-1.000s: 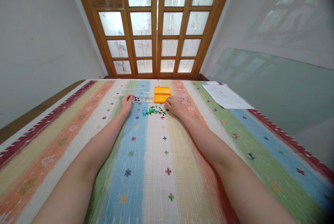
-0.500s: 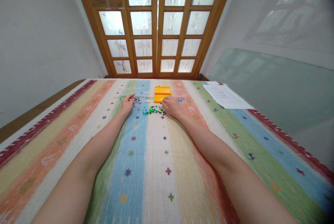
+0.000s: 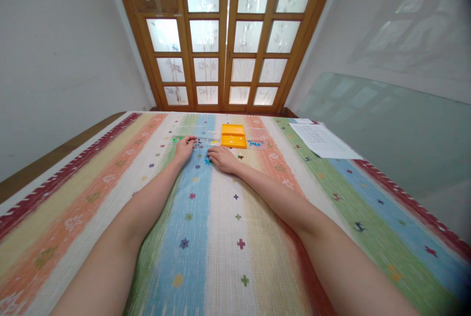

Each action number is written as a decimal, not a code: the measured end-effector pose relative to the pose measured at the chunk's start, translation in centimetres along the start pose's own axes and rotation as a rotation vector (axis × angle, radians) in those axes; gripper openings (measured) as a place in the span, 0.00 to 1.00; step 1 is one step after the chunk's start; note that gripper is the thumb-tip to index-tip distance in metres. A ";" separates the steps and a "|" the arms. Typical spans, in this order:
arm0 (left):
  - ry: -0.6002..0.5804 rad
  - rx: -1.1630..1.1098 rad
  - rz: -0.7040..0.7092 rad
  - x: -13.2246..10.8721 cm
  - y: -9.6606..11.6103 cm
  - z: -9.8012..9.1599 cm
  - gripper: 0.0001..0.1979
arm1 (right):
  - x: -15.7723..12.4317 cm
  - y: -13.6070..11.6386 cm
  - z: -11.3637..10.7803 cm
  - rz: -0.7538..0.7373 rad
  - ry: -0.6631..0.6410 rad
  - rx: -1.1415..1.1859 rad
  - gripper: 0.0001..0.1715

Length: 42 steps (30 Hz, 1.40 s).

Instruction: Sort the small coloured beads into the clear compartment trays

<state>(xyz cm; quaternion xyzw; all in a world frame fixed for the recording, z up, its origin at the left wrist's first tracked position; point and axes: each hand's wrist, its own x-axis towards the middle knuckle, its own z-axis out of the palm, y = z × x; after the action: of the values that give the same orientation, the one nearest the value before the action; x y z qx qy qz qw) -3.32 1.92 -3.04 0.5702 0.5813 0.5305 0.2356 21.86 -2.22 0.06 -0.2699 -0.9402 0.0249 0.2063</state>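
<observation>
My left hand (image 3: pixel 185 149) rests at the far end of the table with its fingers curled together, beside a clear box that holds dark red pieces (image 3: pixel 198 143). What its fingertips hold, if anything, is too small to make out. Bent over a heap of small coloured pieces is my right hand (image 3: pixel 223 159), its fingers drawn together and covering most of the heap. Blue pieces (image 3: pixel 208 161) show at its left, and a few dark and green pieces (image 3: pixel 240 156) lie to its right. Behind it stands an open orange box (image 3: pixel 233 130) with several small light pieces inside.
Clear boxes hold green pieces (image 3: pixel 177 139), yellow pieces (image 3: pixel 214 142) and blue pieces (image 3: pixel 254 144) on either side of the orange box. A printed sheet (image 3: pixel 324 140) lies at the right on the striped tablecloth (image 3: pixel 224 237). A glass panel (image 3: pixel 390 129) leans by the wall.
My right hand has moved left from the orange box's front edge to over the heap of pieces. My left hand stays by the dark red pieces. The camera view has shifted slightly.
</observation>
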 end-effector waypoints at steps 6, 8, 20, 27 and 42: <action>-0.037 0.052 0.007 -0.5 1.1 -0.1 0.16 | 0.5 -0.2 0.2 0.056 -0.024 -0.006 0.20; -0.047 0.083 0.013 -0.8 1.5 -0.2 0.16 | 0.3 -0.4 0.1 0.060 -0.031 -0.022 0.19; -0.265 0.460 0.376 -3.0 4.1 0.0 0.15 | -2.0 5.1 -3.2 0.392 0.427 -0.021 0.25; -0.425 0.457 0.441 -3.9 5.5 0.4 0.13 | -5.3 10.3 -4.2 0.694 0.676 -0.029 0.27; -0.544 0.496 0.570 -4.4 5.8 1.0 0.15 | -6.5 13.0 -3.5 0.845 0.798 -0.056 0.26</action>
<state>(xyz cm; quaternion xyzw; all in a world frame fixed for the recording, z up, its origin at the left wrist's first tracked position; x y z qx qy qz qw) 0.97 -2.95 0.33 0.8648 0.4278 0.2501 0.0809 34.68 5.29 -1.25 -0.6155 -0.6006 -0.0233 0.5098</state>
